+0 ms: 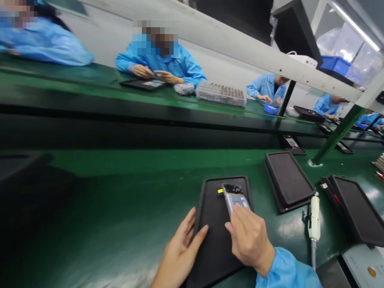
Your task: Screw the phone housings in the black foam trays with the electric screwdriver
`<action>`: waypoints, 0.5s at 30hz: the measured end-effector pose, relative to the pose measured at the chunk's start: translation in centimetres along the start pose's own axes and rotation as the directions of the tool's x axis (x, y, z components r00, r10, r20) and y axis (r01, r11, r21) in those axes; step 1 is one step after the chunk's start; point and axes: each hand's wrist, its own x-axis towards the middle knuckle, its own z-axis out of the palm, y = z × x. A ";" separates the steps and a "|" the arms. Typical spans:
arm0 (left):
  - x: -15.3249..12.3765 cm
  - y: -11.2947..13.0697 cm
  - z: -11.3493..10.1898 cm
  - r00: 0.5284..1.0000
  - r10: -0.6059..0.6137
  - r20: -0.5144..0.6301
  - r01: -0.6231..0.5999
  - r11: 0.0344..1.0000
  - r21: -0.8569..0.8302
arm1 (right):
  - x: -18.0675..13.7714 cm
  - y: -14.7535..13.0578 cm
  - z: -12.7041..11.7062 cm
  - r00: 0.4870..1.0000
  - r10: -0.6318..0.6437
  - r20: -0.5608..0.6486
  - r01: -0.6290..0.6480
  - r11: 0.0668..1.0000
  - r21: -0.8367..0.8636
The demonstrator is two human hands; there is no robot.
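Note:
My right hand (pixel 250 236) grips the lower part of a partly assembled smartphone (pixel 237 196), whose inner parts show. A small yellow tab (pixel 220 191) sticks out from its upper left side. The phone is over the right half of a black tray (pixel 214 240); whether it touches the tray I cannot tell. My left hand (pixel 184 250) holds the tray's left edge, thumb over the rim and fingers along the outer side. My right palm hides the phone's lower end.
An electric screwdriver (pixel 314 218) lies to the right, beside stacked black trays (pixel 289 178) and more trays (pixel 358 208). A green post (pixel 339 134) rises from the bench. Across a raised ledge, a co-worker in blue (pixel 162 64) handles parts near clear plastic trays (pixel 220 94).

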 end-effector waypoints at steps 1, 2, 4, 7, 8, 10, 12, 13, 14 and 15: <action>-0.2 0.5 -0.1 0.997 0.075 0.001 -0.075 0.994 0.082 | -0.8 -0.8 0.7 0.998 0.007 0.064 -0.007 1.000 -0.005; -0.3 1.1 -0.3 0.990 0.138 0.030 -0.141 0.974 0.177 | -1.5 -1.5 1.1 0.992 0.013 0.123 -0.014 1.000 0.001; -0.6 2.1 -0.5 0.974 0.184 0.132 -0.220 0.906 0.362 | -2.8 -2.1 0.5 0.975 0.018 0.222 -0.034 0.997 0.071; -1.1 2.9 -0.8 0.955 0.123 0.271 -0.257 0.801 0.541 | -5.2 1.1 -4.1 0.964 0.021 0.265 -0.064 0.986 0.155; -1.2 2.9 -0.8 0.948 0.112 0.297 -0.270 0.773 0.574 | -6.4 3.4 -6.5 0.973 0.061 0.223 -0.083 0.992 0.090; -1.5 3.0 -0.7 0.938 0.111 0.329 -0.301 0.733 0.610 | -9.6 9.4 -11.8 0.959 0.194 0.208 -0.174 0.978 -0.110; -1.7 3.1 -0.5 0.932 0.108 0.346 -0.316 0.711 0.628 | -13.1 15.9 -16.6 0.925 0.249 0.288 -0.163 0.943 -0.290; -1.8 3.2 -0.4 0.932 0.103 0.348 -0.316 0.704 0.636 | -14.6 18.7 -18.3 0.889 0.229 0.397 -0.102 0.943 -0.316; -1.8 3.3 -0.3 0.932 0.098 0.348 -0.314 0.700 0.642 | -15.8 21.1 -19.6 0.870 0.147 0.471 0.003 0.953 -0.303; -1.8 3.4 -0.2 0.933 0.093 0.347 -0.309 0.698 0.645 | -16.7 22.9 -20.3 0.853 0.080 0.515 0.094 0.949 -0.302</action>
